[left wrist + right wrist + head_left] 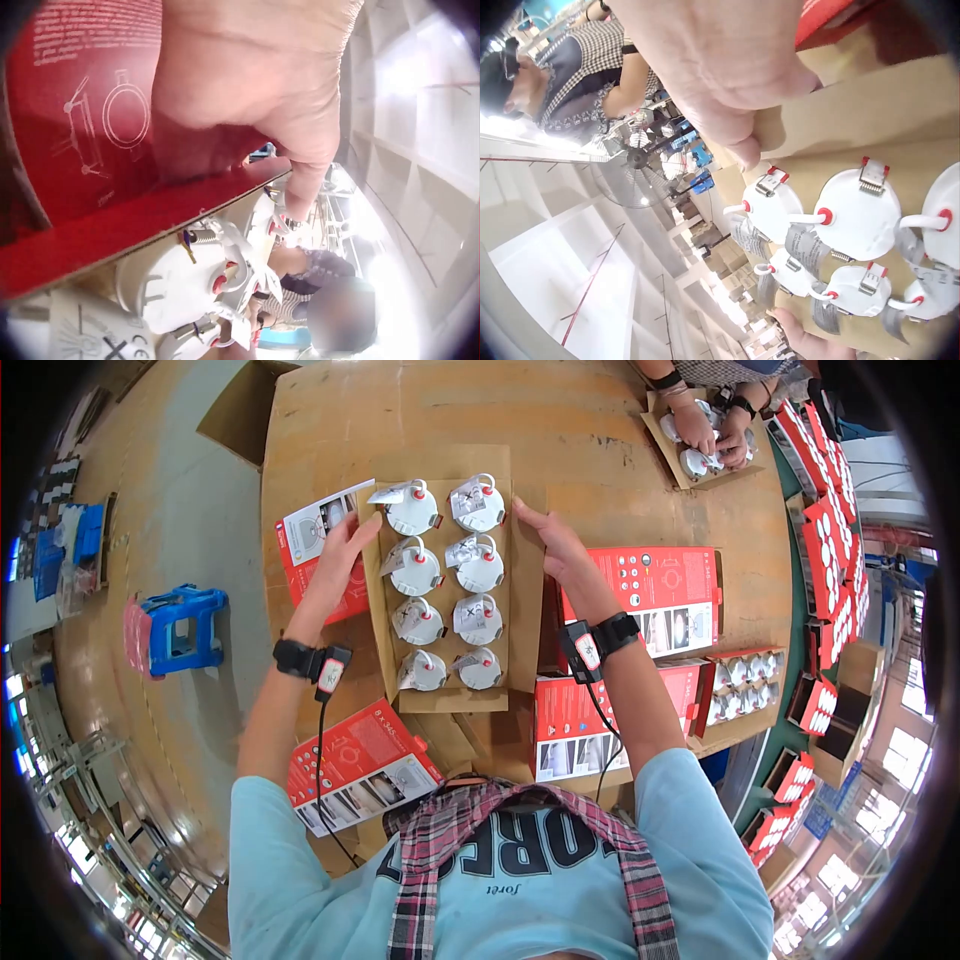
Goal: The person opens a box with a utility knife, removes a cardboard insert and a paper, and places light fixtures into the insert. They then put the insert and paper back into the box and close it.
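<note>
An open cardboard box with red outer walls lies in front of me, between my two hands. Two columns of white round downlights fill it, each with a short white cable, a red grommet and a paper label. My left hand grips the box's left wall near the far end, thumb over the top edge; its fingers are mostly hidden outside. On the opposite side, my right hand holds the right flap, with the thumb on the inner face and the other fingers largely out of sight.
Red printed cartons lie at right, another carton at lower left, and one under my left hand. An open box of downlights sits at right. Across the table, another person's hands work over a similar box.
</note>
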Demonstrator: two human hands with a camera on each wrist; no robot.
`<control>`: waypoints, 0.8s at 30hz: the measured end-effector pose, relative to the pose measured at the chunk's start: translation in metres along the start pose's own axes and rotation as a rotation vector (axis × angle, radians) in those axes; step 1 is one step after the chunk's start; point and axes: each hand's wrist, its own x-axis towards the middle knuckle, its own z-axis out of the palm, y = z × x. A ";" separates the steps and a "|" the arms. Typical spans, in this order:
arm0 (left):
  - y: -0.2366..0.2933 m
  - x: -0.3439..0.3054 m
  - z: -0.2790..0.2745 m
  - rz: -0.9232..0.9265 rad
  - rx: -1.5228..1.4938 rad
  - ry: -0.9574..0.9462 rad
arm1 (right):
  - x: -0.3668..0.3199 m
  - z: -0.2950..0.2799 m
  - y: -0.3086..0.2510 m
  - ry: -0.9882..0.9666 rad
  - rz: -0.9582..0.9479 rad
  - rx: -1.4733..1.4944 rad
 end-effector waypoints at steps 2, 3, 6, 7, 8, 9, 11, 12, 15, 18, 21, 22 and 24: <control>0.007 -0.024 -0.003 0.099 0.125 0.072 | 0.002 -0.002 -0.001 -0.042 0.008 0.011; 0.009 -0.040 -0.009 0.090 0.163 0.109 | 0.008 -0.005 0.003 -0.027 0.009 0.013; -0.007 -0.091 -0.026 -0.066 0.205 0.137 | 0.015 -0.009 0.006 -0.010 0.011 0.021; -0.021 -0.107 -0.034 -0.157 0.203 0.085 | 0.010 -0.005 0.000 -0.033 0.019 0.023; -0.037 -0.117 -0.038 -0.248 0.203 0.034 | 0.006 -0.001 -0.003 -0.056 0.027 0.026; -0.055 -0.121 -0.036 -0.313 0.142 -0.043 | 0.006 -0.001 -0.004 -0.019 0.036 -0.032; -0.083 -0.134 -0.027 -0.438 0.018 -0.181 | -0.001 0.002 -0.008 -0.077 0.063 -0.060; -0.075 -0.139 -0.018 -0.420 0.019 -0.189 | -0.001 0.004 -0.011 -0.107 0.077 -0.075; -0.051 -0.138 0.003 -0.386 0.032 -0.236 | 0.008 -0.002 -0.012 -0.046 0.073 -0.152; -0.050 -0.140 0.000 -0.402 0.022 -0.277 | -0.029 0.003 -0.030 -0.081 0.044 -0.203; -0.052 -0.141 0.001 -0.329 -0.054 -0.253 | -0.074 0.004 -0.039 -0.170 -0.150 -0.173; -0.053 -0.141 0.003 -0.276 -0.069 -0.226 | -0.074 0.005 -0.038 -0.116 -0.121 -0.159; -0.050 -0.144 0.007 -0.237 -0.116 -0.186 | -0.070 0.007 -0.039 -0.009 -0.068 -0.131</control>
